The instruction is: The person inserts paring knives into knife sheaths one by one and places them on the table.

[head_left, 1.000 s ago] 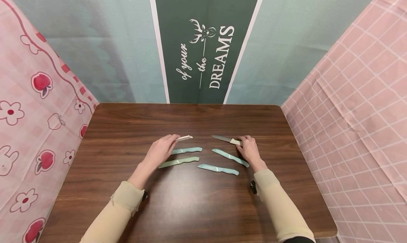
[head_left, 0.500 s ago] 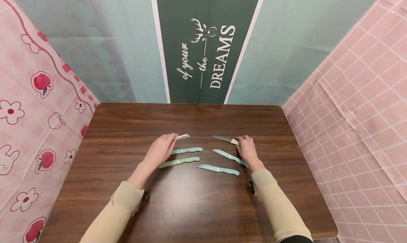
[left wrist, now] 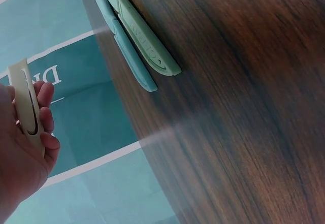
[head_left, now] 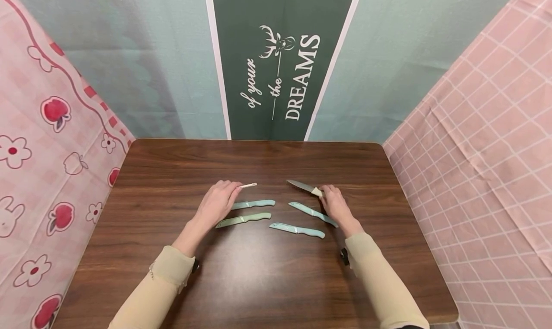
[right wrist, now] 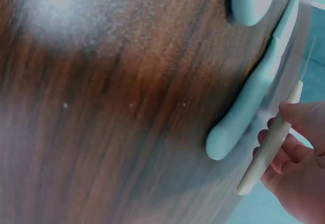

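Note:
My left hand grips a cream knife sheath, its open end pointing right in the head view. The slot along the sheath shows in the left wrist view. In my right hand is a paring knife with a cream handle, its bare blade pointing left toward the sheath. A gap separates blade and sheath. Below my left hand lie a sheathed blue knife and a sheathed green knife. Two sheathed blue knives, an upper one and a lower one, lie near my right hand.
The knives rest on a dark brown wooden table. A green curtain hangs behind its far edge. Pink patterned cloths, one on the left and one on the right, flank the table.
The sheath has turned slightly in my left hand and its tip has shifted a little left. The blade's tip has risen slightly and shows more of its flat side. The knives on the table stay put.

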{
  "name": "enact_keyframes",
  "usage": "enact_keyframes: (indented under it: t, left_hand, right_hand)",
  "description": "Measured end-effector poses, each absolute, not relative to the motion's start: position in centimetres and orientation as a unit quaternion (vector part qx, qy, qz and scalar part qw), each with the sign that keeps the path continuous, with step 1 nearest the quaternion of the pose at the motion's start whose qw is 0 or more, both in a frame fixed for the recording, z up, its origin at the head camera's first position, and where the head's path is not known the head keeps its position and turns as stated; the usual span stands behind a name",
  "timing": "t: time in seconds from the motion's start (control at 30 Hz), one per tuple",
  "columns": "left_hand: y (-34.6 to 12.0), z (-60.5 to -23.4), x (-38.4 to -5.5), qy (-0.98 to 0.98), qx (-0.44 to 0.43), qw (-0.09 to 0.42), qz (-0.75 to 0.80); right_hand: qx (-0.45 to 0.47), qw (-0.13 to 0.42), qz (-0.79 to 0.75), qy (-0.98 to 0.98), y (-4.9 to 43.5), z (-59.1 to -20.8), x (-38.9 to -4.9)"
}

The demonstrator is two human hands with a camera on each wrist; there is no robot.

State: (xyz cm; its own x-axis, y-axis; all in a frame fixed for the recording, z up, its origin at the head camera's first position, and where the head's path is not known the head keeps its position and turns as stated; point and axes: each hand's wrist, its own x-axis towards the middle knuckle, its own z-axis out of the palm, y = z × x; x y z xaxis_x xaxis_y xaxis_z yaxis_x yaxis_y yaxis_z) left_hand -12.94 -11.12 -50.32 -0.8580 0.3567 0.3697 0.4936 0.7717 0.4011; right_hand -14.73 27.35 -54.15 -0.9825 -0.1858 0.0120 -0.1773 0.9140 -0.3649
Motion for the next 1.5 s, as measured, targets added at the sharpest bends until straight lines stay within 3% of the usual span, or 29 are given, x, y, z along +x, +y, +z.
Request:
enact_keyframes:
  t: [0.23,0.53,0.97,1.2,1.5]
  left_hand:
    - [-11.2,-49.9,-12.8,-0.933,-0.220,0.147,-0.244]
    - [-11.5,-49.8,-12.9,-0.923,-0.241,0.147,-0.260]
    - [-11.7,-49.2,-12.8,-0.897,-0.227,0.136,-0.353]
    - [-12.0,-48.9,-12.9,-0.894,-0.230,0.135,-0.359]
    - [-12.0,-49.0,-13.0,-0.890,-0.244,0.156,-0.353]
  right_hand:
    - [-0.126,-0.025,-0.200,0.971,27.3,-53.2,-14.5]
    - [-0.175,-0.015,-0.221,0.959,26.6,-51.7,-14.2]
    - [-0.137,-0.065,-0.267,0.952,25.2,-50.0,-14.1]
    - [-0.192,-0.103,-0.287,0.933,24.2,-48.8,-13.7]
    - [-0.238,-0.106,-0.276,0.925,22.8,-47.4,-13.5]
